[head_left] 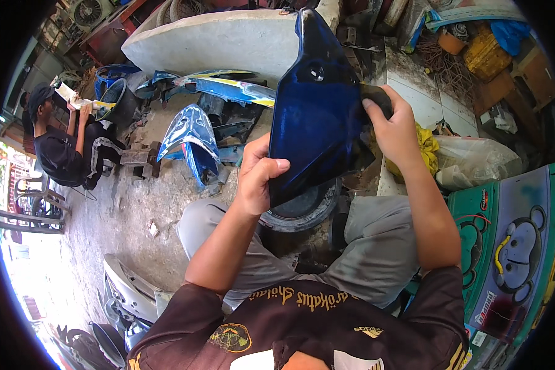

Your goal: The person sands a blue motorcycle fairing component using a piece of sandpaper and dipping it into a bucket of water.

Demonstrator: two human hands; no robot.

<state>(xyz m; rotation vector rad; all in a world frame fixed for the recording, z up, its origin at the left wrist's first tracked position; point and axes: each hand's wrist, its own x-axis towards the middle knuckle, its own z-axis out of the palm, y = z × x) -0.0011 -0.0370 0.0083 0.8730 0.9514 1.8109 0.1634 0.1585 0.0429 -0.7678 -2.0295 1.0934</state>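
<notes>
A glossy dark blue plastic body panel is held upright in front of me, with a small hole near its top. My left hand grips its lower left edge, thumb over the front face. My right hand is closed on the dark tab at its right edge, thumb on the front. Behind the panel's lower part a round dark basin lies on the floor between my knees, partly hidden.
A co-worker sits at left holding a white part. Blue-and-white panels lie ahead before a concrete slab. A yellow bag and green-purple plastic drawers stand at right; grey parts lie lower left.
</notes>
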